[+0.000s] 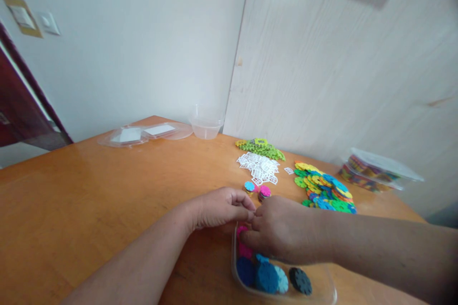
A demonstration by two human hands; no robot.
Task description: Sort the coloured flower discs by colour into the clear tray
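My left hand (222, 207) and my right hand (281, 228) meet over the far end of a clear plastic tray (327, 290) on the wooden table (89, 200). The fingers of both hands are curled and pinched together where they touch; what they hold is hidden. Pink discs (245, 248) lie just under my right fingers. Blue and dark discs (266, 276) fill the tray's near part. Two short stacks of pink and blue discs (258, 190) stand just beyond my hands.
Farther back lie a heap of green pieces (263, 148), white lattice pieces (259, 167) and a mixed pile of coloured discs (324, 187). A lidded tub of discs (375, 171) sits right. A clear cup (205, 126) and clear lids (143, 134) stand near the wall.
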